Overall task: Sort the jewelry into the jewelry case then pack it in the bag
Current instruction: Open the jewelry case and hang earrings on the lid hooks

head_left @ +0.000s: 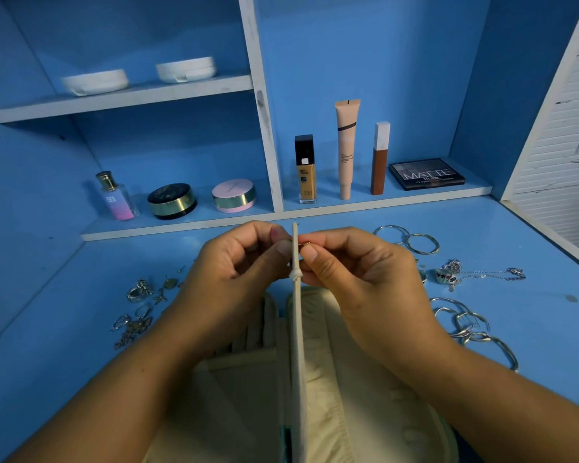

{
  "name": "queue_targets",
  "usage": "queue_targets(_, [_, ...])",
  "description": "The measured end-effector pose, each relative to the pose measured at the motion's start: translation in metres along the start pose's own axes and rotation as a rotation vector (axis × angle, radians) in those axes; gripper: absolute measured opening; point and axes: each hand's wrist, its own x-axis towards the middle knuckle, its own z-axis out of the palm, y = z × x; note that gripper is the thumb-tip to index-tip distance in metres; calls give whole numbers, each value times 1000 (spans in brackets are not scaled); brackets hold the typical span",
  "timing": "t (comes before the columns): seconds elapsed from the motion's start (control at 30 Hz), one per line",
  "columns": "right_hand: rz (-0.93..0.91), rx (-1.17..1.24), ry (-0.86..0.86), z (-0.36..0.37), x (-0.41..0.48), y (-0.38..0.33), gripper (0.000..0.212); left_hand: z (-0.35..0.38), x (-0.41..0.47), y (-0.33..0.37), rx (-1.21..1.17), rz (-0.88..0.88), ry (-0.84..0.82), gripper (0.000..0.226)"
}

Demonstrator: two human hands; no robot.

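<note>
Hands [244, 262] before "MATTE" palette [427, 173]

Cream jewelry case [331, 379] lies open, its divider flap [296, 329] upright, silver jewelry [465, 322] scattered either side.

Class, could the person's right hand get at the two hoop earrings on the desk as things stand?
Probably yes: the hoop earrings lie uncovered just beyond the right hand, but it first must release the small gold piece it pinches.

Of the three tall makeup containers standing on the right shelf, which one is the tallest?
The pale beige tube in the middle. It stands on its cap and rises above the yellow foundation bottle to its left and the brown bottle with the white cap to its right.
</note>
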Motion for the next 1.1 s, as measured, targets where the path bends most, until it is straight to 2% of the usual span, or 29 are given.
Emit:
queue_targets(0.23, [35,91,4,1,1,0,22,-1,-1,1,-20,7,-14,22])
queue_targets(0.53, [17,39,8,1,0,2,25,-1,0,0,17,7,4,19])
queue_targets(1.0, [8,-91,1,1,2,0,19,-1,0,-1,24,6,27,14])
queue_targets(1.1, [-1,-74,17,3,3,-1,14,-1,1,-2,7,18,31,22])
